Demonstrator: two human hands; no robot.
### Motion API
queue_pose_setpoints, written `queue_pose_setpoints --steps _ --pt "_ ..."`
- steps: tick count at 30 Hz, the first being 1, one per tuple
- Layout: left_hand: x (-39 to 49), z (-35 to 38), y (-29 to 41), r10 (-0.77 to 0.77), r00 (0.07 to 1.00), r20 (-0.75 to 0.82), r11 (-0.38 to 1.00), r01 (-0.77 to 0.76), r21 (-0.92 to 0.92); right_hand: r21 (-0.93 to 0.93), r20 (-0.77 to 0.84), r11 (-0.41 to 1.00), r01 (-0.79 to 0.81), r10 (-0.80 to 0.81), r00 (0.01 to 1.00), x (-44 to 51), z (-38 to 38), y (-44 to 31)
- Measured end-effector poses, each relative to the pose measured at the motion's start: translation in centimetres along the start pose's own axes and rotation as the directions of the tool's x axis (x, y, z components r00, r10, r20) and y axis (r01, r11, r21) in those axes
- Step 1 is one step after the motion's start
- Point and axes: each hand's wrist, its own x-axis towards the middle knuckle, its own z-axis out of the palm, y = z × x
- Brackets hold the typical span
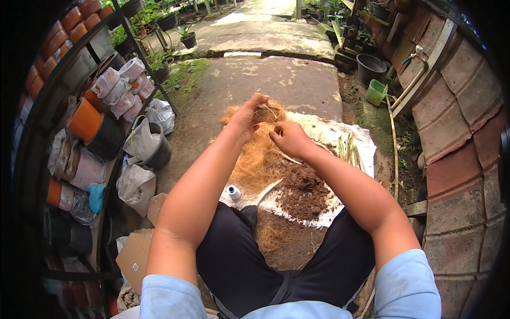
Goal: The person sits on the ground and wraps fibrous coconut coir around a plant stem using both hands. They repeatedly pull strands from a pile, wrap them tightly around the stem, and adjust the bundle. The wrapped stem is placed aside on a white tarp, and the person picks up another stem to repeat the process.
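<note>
My left hand (246,119) is raised over the white woven sack and holds a small bundle of brown fibre (271,113) with pale stem-like or root-like pieces in it. Close beside it, my right hand (291,137) has its fingertips pinched at a thin strand below the bundle. What the strand is made of is too small to tell. Beneath both hands spreads a heap of loose orange-brown coconut fibre (255,159). A white spool of thread (234,192) stands at its near edge. Dark brown crumbly growing material (305,191) is piled under my right forearm.
Cut green leaves (348,149) lie on the right side of the woven sack (364,139). Plastic-wrapped pots fill a rack at left, near a black bucket (161,149). On the right are a green container (376,92), a hose (394,159) and a tiled slope (454,207).
</note>
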Motion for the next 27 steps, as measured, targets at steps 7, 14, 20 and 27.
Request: queue_pose_setpoints --steps 7,14,20,27 --pt "0.5 -1.3 -0.8 0.137 0.989 -0.053 0.989 -0.14 -0.041 -0.068 0.192 0.995 0.068 -0.053 0.98 -2.0 -0.5 -2.3" --pt "0.7 -1.2 -1.3 0.363 0.916 -0.17 0.928 -0.372 -0.02 -0.047 0.134 0.974 0.224 -0.216 0.967 -3.2 1.2 -0.9" --pt "0.5 -2.9 -0.7 0.508 0.795 -0.331 0.851 -0.522 0.052 0.271 0.343 0.962 -0.022 -0.076 0.936 -4.4 1.6 -4.4" --pt "0.2 -6.5 -0.5 0.894 0.447 -0.037 0.221 -0.368 0.903 0.26 0.226 0.957 0.129 -0.19 0.955 -3.9 3.9 -3.4"
